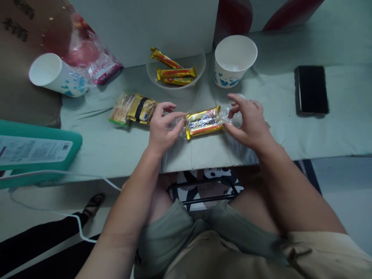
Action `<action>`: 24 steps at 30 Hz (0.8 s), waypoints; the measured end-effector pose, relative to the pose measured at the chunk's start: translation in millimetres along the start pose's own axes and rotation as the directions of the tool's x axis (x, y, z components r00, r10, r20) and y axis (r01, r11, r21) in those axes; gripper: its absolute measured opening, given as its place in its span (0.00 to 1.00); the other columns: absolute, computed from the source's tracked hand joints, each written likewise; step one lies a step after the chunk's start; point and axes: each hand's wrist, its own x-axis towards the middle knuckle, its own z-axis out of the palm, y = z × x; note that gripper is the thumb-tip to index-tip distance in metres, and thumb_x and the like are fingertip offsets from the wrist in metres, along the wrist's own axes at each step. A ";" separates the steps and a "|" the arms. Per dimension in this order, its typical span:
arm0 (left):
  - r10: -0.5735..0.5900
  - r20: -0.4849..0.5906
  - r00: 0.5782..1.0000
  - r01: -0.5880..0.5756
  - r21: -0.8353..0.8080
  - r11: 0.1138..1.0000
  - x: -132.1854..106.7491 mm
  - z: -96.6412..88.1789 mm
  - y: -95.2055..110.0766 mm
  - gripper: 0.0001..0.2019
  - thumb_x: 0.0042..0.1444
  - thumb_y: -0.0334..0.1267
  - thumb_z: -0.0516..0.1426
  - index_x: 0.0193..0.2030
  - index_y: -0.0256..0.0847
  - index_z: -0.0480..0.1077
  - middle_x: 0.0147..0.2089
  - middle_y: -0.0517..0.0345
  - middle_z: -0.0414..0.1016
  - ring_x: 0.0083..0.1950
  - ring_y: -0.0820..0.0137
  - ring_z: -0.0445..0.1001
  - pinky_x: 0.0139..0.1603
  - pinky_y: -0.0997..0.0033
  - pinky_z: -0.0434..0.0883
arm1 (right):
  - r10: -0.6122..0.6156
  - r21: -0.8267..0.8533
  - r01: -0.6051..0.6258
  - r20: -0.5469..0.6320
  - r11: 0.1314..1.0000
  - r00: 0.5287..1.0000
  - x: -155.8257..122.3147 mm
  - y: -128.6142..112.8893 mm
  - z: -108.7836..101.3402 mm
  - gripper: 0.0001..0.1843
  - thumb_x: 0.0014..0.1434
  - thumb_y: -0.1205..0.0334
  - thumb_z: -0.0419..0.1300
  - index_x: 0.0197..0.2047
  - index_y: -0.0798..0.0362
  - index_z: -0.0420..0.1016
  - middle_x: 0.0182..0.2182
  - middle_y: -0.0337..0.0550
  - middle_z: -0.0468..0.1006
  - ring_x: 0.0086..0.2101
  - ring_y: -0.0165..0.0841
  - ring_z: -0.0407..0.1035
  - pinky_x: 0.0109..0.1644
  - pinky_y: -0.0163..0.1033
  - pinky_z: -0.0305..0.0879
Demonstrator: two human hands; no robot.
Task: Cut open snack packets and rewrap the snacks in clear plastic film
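While left hand (pixel 163 128) pinches wrapped bars (pixel 203 122), right hand (pixel 250 121) gapes alongside.

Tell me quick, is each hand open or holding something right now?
Left hand: closed, pinching the left end of the clear-wrapped gold packet.
Right hand: open, thumb at the packet's right end.

The table (pixel 351 124) carries cups (pixel 228 79), bowl (pixel 176 90), packet (pixel 132 108), black object (pixel 312 89).

Gold pack (pixel 203 123): left hand (pixel 163 130) pinching its 9 o'clock end; right hand (pixel 248 121) at 3 o'clock, thumb and fingers apart. Bowl (pixel 178 90) of gold-wrapped sticks (pixel 177 73), 11 o'clock of pack; paper cup (pixel 234 66), 1 o'clock.
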 end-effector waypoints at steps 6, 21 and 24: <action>0.120 -0.135 0.984 -0.113 0.056 0.992 -16.3 -15.6 20.4 0.06 0.55 0.38 0.59 0.32 0.49 0.79 0.45 0.55 0.78 0.51 0.60 0.78 0.56 0.50 0.76 | -0.143 -0.004 0.143 -0.109 0.990 0.984 -8.6 -13.5 -16.6 0.06 0.52 0.65 0.60 0.31 0.44 0.77 0.39 0.44 0.82 0.47 0.47 0.76 0.56 0.57 0.66; 0.095 0.209 0.973 0.013 -0.464 0.886 -27.8 -40.6 32.1 0.05 0.57 0.36 0.63 0.41 0.43 0.78 0.31 0.59 0.82 0.29 0.72 0.79 0.31 0.73 0.76 | 0.370 -0.393 -0.156 0.560 0.906 0.741 -3.3 -21.2 -41.9 0.25 0.60 0.62 0.51 0.55 0.51 0.82 0.31 0.46 0.84 0.32 0.40 0.75 0.37 0.42 0.65; 0.172 0.014 0.985 -0.166 -0.193 0.967 -22.3 -35.8 21.9 0.14 0.52 0.42 0.67 0.46 0.43 0.77 0.46 0.53 0.83 0.47 0.63 0.81 0.52 0.59 0.79 | 0.314 -0.314 -0.169 0.498 0.934 0.808 -6.4 -21.8 -35.9 0.35 0.60 0.63 0.53 0.71 0.49 0.69 0.29 0.42 0.82 0.28 0.38 0.73 0.36 0.43 0.66</action>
